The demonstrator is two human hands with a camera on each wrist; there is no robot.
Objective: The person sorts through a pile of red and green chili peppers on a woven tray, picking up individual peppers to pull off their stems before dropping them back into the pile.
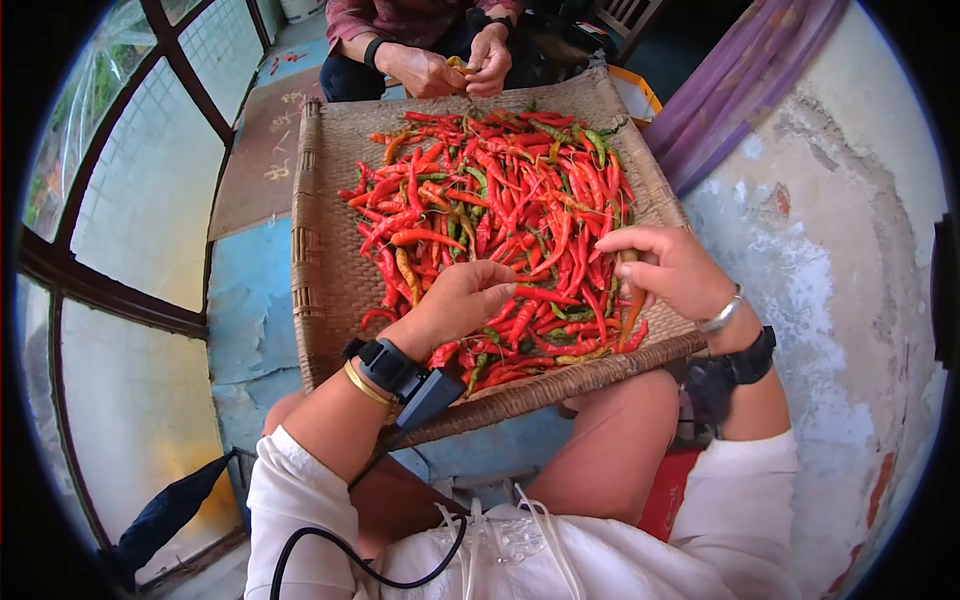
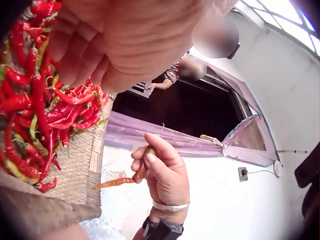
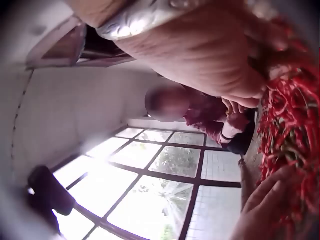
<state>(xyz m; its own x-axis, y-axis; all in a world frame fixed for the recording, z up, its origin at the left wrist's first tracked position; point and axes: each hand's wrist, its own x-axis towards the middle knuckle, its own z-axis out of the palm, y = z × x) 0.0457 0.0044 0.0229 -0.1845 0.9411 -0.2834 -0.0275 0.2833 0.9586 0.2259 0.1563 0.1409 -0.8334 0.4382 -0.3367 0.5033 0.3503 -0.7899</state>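
A wide woven tray [image 1: 325, 200] is heaped with red chili peppers [image 1: 520, 200], a few green or orange among them. Over its right side my right hand [image 1: 672, 272] pinches an orange-brown chili pepper [image 1: 633, 312] between thumb and fingers. The left wrist view shows this pepper [image 2: 117, 183] hanging tip outward from the right hand [image 2: 169, 175], its stem end at the fingertips. My left hand [image 1: 460, 302] reaches low over the middle of the heap, its loosely bent fingers close to the red peppers, with nothing seen held. Part of the left palm [image 2: 145, 40] fills the top of that view.
Across the tray, another person's hands [image 1: 450, 72] hold a small yellowish thing. The tray's near rim [image 1: 560, 385] lies above my knees. Framed windows [image 1: 150, 180] line the left; a worn wall [image 1: 800, 260] and purple curtain [image 1: 745, 90] stand at the right. A black cable [image 1: 370, 575] crosses my lap.
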